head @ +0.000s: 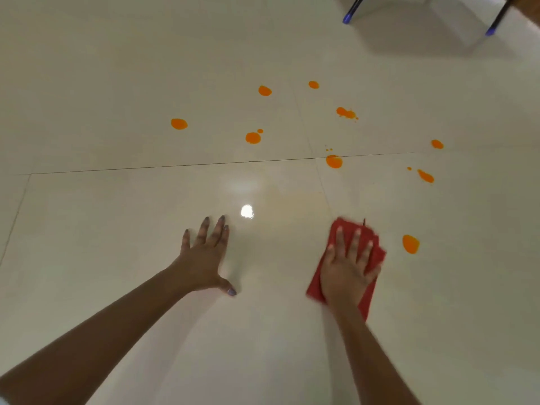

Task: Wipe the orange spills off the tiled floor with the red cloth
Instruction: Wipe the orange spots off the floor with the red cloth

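- The right hand (pixel 349 267) lies flat, palm down, on the red cloth (pixel 369 244), fingers spread and pressing it against the tiled floor (pixel 117 214); it does not clench the cloth, only covers it.
- The cloth shows beyond the fingertips, on both sides of the palm and beside the wrist.
- The left hand (pixel 204 260) grasps nothing: it is splayed flat on the bare floor, well apart from the cloth, thumb pointing toward it.
- 1 orange spill (pixel 410 244) lies just beside the cloth, on the side away from the left hand, not touching it.
- More orange spills (pixel 334 161) are scattered farther ahead of both hands, past the tile seam.
- 2 dark chair legs with blue tips (pixel 347 17) stand far beyond the spills.
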Tool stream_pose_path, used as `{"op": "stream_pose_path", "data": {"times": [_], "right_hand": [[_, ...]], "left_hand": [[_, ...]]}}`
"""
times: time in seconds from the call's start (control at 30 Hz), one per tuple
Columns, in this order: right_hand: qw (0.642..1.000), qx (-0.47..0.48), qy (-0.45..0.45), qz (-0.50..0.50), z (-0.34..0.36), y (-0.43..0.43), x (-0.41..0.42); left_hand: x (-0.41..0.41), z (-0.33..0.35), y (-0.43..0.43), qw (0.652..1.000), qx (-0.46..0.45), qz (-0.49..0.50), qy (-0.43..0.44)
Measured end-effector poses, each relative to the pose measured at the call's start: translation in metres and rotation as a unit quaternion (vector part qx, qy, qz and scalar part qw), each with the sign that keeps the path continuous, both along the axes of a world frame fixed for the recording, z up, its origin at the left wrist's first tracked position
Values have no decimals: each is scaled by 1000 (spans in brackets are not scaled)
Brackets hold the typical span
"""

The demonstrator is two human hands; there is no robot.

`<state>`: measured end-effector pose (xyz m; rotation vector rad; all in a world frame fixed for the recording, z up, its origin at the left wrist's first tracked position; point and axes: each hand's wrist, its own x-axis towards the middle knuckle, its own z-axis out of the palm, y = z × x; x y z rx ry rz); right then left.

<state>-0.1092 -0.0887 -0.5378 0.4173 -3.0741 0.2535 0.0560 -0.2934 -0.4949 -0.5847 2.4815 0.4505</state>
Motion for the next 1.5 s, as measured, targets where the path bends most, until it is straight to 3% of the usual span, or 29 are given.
{"op": "stream_pose_path", "data": {"times": [0.03, 0.1, 0.2, 0.33, 0.4, 0.47, 0.57, 0.63, 0.7, 0.8, 0.9, 1.0, 1.1, 1.17, 1.23, 1.33, 1.43, 1.5], "right_hand": [[1000, -7, 9, 5, 0, 4, 26], [993, 5, -1, 116, 0, -8, 59], [963, 31, -9, 269, 2, -46, 15], [991, 53, -30, 119, 0, -11, -69], [999, 19, -40, 20, 0, 29, -58], [1000, 3, -7, -14, 8, 45, -7], [992, 11, -34, 118, 10, 16, 62], [972, 19, -40, 232, 14, -14, 54], [965, 55, -71, 247, 14, -20, 15], [995, 44, -53, 67, 3, 36, -14], [998, 12, -19, -66, 4, 93, 31], [999, 20, -33, 36, 7, 81, 86], [979, 34, -18, 201, 5, 46, 57], [980, 54, -15, 192, 2, 46, 11], [994, 54, -42, 82, 0, 66, -16], [999, 19, -29, -42, 2, 82, 19], [996, 32, -62, 53, 7, 58, 53], [986, 54, -50, 148, 9, 39, 23]], "left_hand": [[-8, 2, 7, 1000, 7, 0, -3], [-25, -1, 23, 1000, 16, -24, 8], [-40, -2, 34, 999, 6, -45, 10], [-40, -1, 34, 999, -9, -47, -1], [-41, 0, 35, 999, -9, -49, -5], [-43, 0, 37, 999, -13, -46, -8], [-45, 1, 38, 998, -19, -49, -24], [-46, 2, 38, 999, -18, -45, -26], [-47, 2, 38, 999, -21, -47, -19], [-43, 2, 45, 995, -24, -95, 0], [-49, -1, 61, 992, -8, -128, 11], [-56, -1, 70, 993, -6, -119, 5], [-56, 1, 69, 992, -14, -124, 3], [-56, 6, 67, 991, -19, -132, -1], [-58, 11, 67, 992, -16, -129, 0], [-65, 13, 74, 990, 4, -141, 3], [-74, 8, 94, 991, 16, -135, -18], [-80, 6, 102, 992, 8, -119, -34]]}}
